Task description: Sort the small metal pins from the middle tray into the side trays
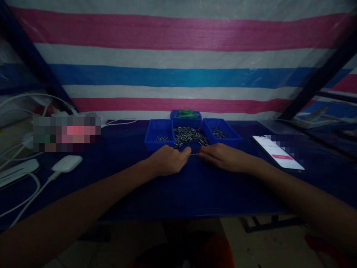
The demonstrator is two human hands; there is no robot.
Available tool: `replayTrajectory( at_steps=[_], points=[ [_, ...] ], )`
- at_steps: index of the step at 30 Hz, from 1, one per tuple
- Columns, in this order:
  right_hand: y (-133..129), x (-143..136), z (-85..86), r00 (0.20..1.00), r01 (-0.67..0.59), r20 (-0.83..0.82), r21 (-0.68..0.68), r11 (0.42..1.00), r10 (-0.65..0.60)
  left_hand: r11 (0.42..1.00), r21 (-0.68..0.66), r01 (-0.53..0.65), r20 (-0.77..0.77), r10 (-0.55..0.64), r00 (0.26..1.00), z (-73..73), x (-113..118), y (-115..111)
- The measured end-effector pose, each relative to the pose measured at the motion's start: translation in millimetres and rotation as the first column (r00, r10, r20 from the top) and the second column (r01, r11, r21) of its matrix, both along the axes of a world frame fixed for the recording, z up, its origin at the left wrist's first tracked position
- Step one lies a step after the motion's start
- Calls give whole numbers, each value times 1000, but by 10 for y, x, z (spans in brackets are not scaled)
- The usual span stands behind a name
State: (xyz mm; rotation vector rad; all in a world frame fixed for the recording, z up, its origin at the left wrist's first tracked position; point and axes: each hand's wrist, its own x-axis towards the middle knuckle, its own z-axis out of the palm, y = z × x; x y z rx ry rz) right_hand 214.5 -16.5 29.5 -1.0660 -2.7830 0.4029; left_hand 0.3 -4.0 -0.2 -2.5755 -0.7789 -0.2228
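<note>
Over the middle of the dark blue table, my left hand and my right hand face each other with fingers pinched together. A thin, silvery metal rod spans the small gap between the fingertips, its ends hidden in both hands. Just beyond the hands is a heap of slim metal pieces, shaped like pins or screws. Flanking the heap are a left blue bin and a right blue bin, each with some metal pieces inside. Behind it stands another blue bin holding green material.
A lit phone lies to the right of my right hand. On the left are a white charger with its cable and a pale flat device. A striped sheet hangs behind the table.
</note>
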Motion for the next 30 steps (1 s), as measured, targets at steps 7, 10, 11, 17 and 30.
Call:
replayTrajectory(
  at_steps=[7, 10, 11, 17, 30],
  points=[
    [-4, -2, -1, 1000, 8, 11, 11, 1000, -8, 1000, 4, 8, -3, -8, 1000, 18, 7, -8],
    [5, 1, -9, 1000, 4, 6, 7, 1000, -4, 1000, 7, 6, -6, -6, 1000, 20, 6, -9],
    [7, 1, -10, 1000, 2, 5, 7, 1000, -2, 1000, 10, 7, -6, -7, 1000, 18, 5, -9],
    [4, -10, 2, 1000, 1, 11, 33, 999, -1, 1000, 21, 7, 1, -7, 1000, 13, -1, -9],
    [-8, -5, 12, 999, -21, 36, 45, 999, 19, 1000, 29, -8, 2, 8, 1000, 15, 7, -7]
  ],
)
